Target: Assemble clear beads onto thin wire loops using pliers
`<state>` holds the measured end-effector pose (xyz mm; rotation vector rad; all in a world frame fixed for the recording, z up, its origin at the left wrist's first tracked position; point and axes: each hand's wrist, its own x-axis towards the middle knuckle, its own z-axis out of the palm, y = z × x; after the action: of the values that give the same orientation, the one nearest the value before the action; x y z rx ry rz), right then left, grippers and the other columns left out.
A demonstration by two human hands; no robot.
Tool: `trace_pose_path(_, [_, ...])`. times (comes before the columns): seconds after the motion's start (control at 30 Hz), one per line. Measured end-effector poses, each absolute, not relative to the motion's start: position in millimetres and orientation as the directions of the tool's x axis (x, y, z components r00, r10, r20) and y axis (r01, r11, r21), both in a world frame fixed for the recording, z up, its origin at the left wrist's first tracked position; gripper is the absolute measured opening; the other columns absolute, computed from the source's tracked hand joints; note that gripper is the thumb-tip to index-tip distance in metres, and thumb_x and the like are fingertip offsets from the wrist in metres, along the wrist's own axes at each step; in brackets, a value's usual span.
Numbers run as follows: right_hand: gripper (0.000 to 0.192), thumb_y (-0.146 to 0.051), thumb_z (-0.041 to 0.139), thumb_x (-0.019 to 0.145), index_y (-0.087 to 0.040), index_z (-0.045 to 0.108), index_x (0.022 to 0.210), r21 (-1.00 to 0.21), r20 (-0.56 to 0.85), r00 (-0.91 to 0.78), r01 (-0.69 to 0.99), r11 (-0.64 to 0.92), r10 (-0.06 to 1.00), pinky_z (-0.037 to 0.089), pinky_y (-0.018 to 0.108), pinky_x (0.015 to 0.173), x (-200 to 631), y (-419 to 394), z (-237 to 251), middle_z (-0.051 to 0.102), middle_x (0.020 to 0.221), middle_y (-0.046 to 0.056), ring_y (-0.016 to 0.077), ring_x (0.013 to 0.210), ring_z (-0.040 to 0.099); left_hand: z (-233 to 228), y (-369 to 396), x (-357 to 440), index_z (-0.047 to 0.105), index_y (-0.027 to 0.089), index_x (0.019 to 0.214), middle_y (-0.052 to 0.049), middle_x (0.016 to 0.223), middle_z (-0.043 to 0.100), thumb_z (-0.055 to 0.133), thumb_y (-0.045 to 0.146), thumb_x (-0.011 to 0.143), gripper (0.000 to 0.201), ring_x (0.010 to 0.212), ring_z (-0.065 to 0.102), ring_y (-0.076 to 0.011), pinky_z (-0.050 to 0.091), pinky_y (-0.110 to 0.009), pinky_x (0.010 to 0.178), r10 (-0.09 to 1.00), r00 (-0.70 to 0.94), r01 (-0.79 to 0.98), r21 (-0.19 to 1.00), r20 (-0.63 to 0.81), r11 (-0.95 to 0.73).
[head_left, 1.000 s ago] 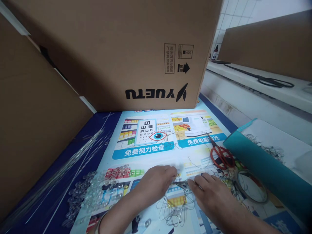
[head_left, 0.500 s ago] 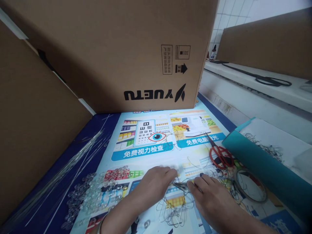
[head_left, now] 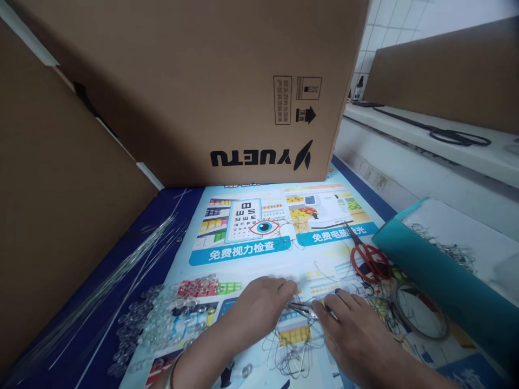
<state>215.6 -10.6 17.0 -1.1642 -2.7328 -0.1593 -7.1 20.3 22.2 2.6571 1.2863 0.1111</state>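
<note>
My left hand (head_left: 259, 307) and my right hand (head_left: 357, 329) meet over a printed poster (head_left: 243, 251) on the table. Small metal pliers (head_left: 302, 308) lie between their fingertips, and my right hand grips them. My left fingers pinch thin wire at the pliers' tip. A tangle of thin wire loops (head_left: 290, 346) lies under and in front of both hands. A heap of clear glass beads (head_left: 162, 321) sits to the left of my left hand.
A big YUETU cardboard box (head_left: 227, 92) stands at the back, another carton (head_left: 52, 200) at the left. Long clear rods (head_left: 117, 275) lie left. Red scissors (head_left: 367, 259), a tape ring (head_left: 421, 316) and a teal roll (head_left: 441, 286) lie right. Black scissors (head_left: 458, 136) rest on the ledge.
Both hands stay at the same spot with only slight finger movement on the pliers and wire. The view shifted a little.
</note>
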Motion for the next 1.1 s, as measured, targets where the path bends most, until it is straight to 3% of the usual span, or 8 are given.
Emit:
trace_pose_path(0.43, [0.046, -0.019, 0.062, 0.072, -0.017, 0.051, 0.117, 0.042, 0.176, -0.698, 0.710, 0.703, 0.694, 0.035, 0.038, 0.077, 214, -10, 9, 0.058, 0.098, 0.007, 0.0242, 0.088, 0.049, 23, 20, -7, 0.042, 0.020, 0.084, -0.002, 0.072, 0.058, 0.033, 0.020, 0.091, 0.012, 0.063, 0.052, -0.0197, 0.026, -0.030, 0.053, 0.795, 0.606, 0.788, 0.139, -0.008, -0.600])
trace_pose_path(1.1, [0.045, -0.018, 0.060, 0.075, -0.013, 0.050, 0.118, 0.132, 0.177, -0.718, 0.695, 0.707, 0.673, 0.034, 0.040, 0.075, 210, -13, 4, 0.057, 0.096, 0.008, 0.0238, 0.084, 0.046, 22, 22, -9, 0.043, 0.020, 0.087, -0.003, 0.075, 0.060, 0.028, 0.023, 0.094, 0.016, 0.067, 0.053, -0.0197, 0.033, -0.028, 0.057, 0.800, 0.598, 0.788, 0.227, -0.058, -0.573])
